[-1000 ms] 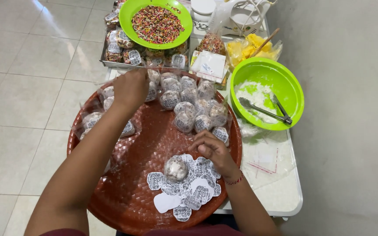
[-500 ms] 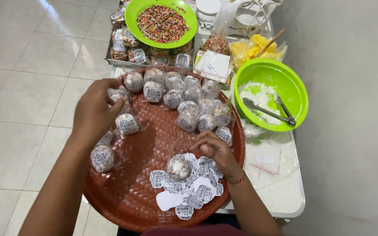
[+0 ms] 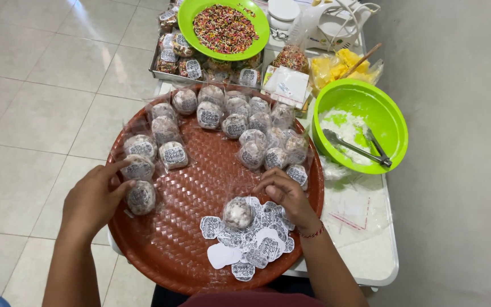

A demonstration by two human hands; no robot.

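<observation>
Pale floor tiles are showing around a white worktop (image 3: 365, 258) that is carrying a round reddish-brown woven tray (image 3: 183, 227), the landmark for everything else.

At the tray's left rim, the left hand (image 3: 92, 199) is lying loosely open, gripping nothing, its fingers reaching toward 2 wrapped round sweets: one wrapped ball (image 3: 141, 197) is sitting just beside the fingertips and another (image 3: 137, 168) is lying next to the extended finger. Whether skin is touching wrapper is hard to tell.

Toward the tray's right side, the right hand (image 3: 285, 196) is curling narrowly with the fingers drawn in; what they are pinching, if anything, cannot be seen. It is resting at the edge of a pile of white printed stickers (image 3: 251, 244) near the tray's front, where 1 more clear-wrapped ball (image 3: 237, 213) is sitting.

Along the tray's far half, many labelled wrapped sweets (image 3: 234, 122) are lying in a curved band.

Beyond the tray, a green bowl of coloured sprinkles (image 3: 224, 28) is standing over a metal tray of packed sweets (image 3: 171, 57). Right of the tray, a second green bowl (image 3: 365, 122) is holding white powder and metal tongs (image 3: 356, 149).
</observation>
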